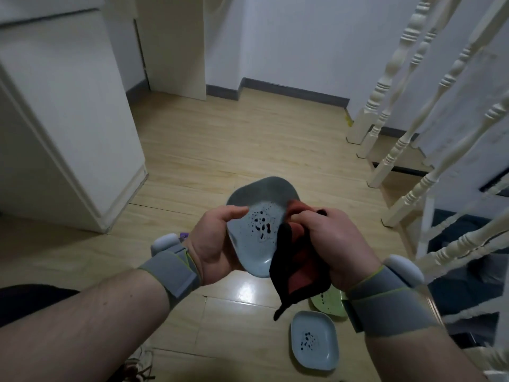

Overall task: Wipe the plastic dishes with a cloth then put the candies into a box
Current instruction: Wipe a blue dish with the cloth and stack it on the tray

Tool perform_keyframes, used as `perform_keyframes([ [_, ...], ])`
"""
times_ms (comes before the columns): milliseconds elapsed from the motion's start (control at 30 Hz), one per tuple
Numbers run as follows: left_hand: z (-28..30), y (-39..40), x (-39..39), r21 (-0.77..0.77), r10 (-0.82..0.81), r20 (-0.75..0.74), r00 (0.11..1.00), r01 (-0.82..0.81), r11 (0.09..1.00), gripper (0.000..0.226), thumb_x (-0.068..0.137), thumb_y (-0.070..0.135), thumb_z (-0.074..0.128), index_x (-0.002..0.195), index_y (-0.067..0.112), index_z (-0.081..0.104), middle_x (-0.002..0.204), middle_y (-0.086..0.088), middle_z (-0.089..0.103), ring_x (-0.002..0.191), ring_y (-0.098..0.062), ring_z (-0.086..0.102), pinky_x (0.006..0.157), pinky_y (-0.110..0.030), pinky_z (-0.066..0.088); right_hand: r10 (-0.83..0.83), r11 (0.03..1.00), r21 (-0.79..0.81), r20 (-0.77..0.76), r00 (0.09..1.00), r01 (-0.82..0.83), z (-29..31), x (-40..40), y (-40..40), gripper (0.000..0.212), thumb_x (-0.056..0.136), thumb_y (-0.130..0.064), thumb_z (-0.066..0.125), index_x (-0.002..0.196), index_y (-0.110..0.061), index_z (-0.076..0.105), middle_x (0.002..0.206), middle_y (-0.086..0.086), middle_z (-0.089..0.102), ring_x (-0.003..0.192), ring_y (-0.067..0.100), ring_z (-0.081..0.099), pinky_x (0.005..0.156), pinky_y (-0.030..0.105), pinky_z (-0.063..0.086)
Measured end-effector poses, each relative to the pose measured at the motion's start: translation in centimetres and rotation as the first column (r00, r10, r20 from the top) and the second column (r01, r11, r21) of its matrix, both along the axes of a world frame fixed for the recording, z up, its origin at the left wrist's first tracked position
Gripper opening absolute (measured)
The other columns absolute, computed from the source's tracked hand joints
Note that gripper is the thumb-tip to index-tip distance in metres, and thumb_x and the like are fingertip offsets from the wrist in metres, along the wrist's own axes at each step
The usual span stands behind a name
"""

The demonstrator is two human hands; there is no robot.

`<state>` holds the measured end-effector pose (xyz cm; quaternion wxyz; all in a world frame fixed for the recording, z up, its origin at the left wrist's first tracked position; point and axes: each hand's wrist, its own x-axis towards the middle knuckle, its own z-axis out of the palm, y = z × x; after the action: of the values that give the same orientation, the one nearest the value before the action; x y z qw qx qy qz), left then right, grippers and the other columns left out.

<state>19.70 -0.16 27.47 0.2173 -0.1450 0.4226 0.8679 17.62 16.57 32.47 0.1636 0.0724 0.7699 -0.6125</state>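
Pale wood floor [220, 150], white cabinet [68, 119] at left, cream stair balusters [413, 111] at right; a purple item [184, 235] behind the left wrist strap is mostly hidden and cannot be identified. Left hand [217, 241] is closed around the edge of a blue plastic dish [259, 216] with dark spots, held above the floor, while right hand [333, 244] is bunched tight on a black-and-red cloth [297, 271] that covers the dish's right edge. On the floor below lie a second blue dish [314, 340], also spotted, and a green dish [330, 301] largely hidden behind cloth and right wrist; no candies or box are visible.
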Motion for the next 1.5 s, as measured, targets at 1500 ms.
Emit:
perform_keyframes([
  [1500, 1.2, 0.0, -0.4, -0.066, 0.047, -0.191, 0.980, -0.060, 0.996, 0.064, 0.077, 0.069, 0.037, 0.094, 0.024, 0.079, 0.112, -0.010, 0.072, 0.104, -0.028, 0.068, 0.096, -0.048, 0.049, 0.690, 0.352, 0.924, -0.145, 0.709, -0.153, -3.4, 1.5, -0.5, 0.043, 0.081, -0.029, 0.050, 0.122, -0.042, 0.056, 0.072, -0.008, 0.048, 0.089, 0.021, 0.047, 0.070, 0.030, 0.042],
])
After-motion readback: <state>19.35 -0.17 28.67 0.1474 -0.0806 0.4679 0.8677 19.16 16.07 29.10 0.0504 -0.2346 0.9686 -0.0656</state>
